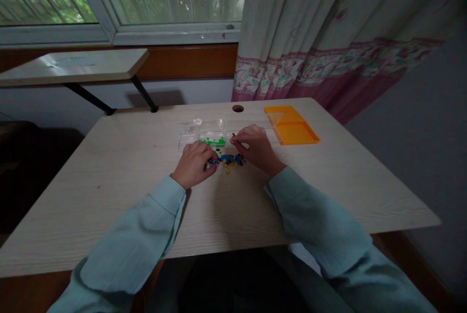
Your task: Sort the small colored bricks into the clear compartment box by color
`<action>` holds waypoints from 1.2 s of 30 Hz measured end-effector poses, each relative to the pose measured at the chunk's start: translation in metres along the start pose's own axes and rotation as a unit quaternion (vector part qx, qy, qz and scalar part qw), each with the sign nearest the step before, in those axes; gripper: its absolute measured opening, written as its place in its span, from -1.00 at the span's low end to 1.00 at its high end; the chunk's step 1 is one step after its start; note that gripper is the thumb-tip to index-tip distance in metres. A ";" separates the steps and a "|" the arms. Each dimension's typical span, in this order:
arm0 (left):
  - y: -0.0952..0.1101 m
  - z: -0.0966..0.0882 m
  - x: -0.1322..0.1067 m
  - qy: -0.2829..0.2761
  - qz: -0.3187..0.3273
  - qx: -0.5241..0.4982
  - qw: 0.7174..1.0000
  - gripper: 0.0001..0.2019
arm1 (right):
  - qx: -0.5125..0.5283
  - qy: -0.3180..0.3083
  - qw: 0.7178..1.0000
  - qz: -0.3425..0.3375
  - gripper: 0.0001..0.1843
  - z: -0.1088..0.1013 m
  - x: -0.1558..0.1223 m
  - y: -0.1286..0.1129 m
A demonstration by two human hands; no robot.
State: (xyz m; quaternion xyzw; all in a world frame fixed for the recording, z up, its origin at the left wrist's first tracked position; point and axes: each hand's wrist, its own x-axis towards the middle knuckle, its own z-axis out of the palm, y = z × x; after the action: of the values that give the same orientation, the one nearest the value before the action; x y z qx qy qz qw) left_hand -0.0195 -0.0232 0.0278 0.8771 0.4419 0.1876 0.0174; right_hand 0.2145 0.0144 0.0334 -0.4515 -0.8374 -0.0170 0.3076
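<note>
A loose heap of tiny building-block pieces (229,158), mostly blue, dark brown and yellow, lies on the table in front of a clear plastic compartment box (248,122). Green pieces (218,141) sit together in one of the box's front compartments. My left hand (195,161) rests at the heap's left side, fingers curved over it and thumb apart; its fingertips touch pieces there. Over the box's front part, my right hand (255,145) has thumb and fingers pinched on a tiny dark brown piece (234,135), whose exact shape is too small to tell.
An orange plastic tray (297,128) lies beside the box at the right, touching or just under its edge. Behind the box is a round cable hole (238,108) in the wooden table (346,181). A raised shelf (80,64) on black legs stands at the back left. Curtains (292,35) hang behind.
</note>
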 end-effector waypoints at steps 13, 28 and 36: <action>0.003 -0.003 0.000 -0.025 -0.007 0.005 1.000 -0.84 | 0.000 0.012 1.000 -0.015 -0.83 0.003 0.000 0.002; 0.000 0.007 0.001 -0.016 0.010 -0.009 1.000 -0.89 | -0.005 0.013 1.000 -0.020 -0.82 0.004 -0.001 0.002; 0.002 0.010 0.003 0.002 0.017 -0.024 1.000 -0.85 | 0.003 0.017 0.999 -0.027 -0.83 0.007 -0.001 0.004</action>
State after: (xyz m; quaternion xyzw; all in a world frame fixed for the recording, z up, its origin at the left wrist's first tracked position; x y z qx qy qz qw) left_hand -0.0131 -0.0208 0.0198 0.8837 0.4219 0.1998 0.0347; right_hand 0.2146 0.0181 0.0267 -0.4276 -0.8439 -0.0310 0.3226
